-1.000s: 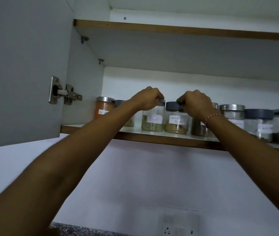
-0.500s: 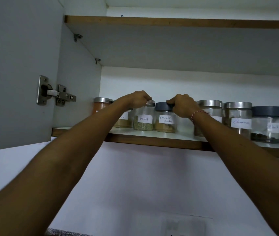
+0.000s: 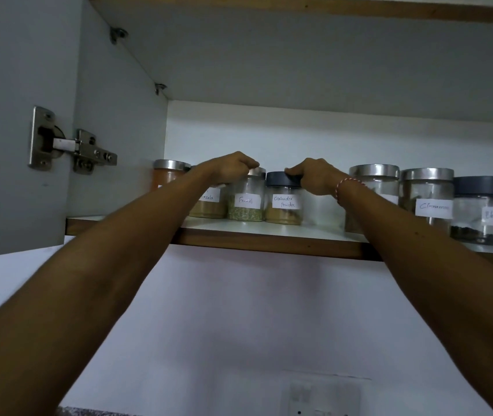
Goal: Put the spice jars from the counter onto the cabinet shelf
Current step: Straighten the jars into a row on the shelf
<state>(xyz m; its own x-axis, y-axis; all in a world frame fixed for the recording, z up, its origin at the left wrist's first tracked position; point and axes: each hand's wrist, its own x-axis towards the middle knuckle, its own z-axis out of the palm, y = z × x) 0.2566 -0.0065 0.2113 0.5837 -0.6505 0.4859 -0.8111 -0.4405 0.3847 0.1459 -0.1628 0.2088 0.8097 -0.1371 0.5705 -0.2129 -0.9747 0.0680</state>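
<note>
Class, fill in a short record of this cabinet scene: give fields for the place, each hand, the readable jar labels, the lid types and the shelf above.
place: cabinet shelf, door open at the left
left hand: on the lid of the Fennel jar
right hand: on the dark lid of the Coriander powder jar
other labels: Cinnamon jar; others partly hidden
lids: some metal, some dark
upper shelf: only its underside shows

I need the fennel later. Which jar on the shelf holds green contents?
The jar labelled Fennel, under the left hand. Its contents are green; the coriander powder jar beside it, under the right hand, holds tan powder.
</note>
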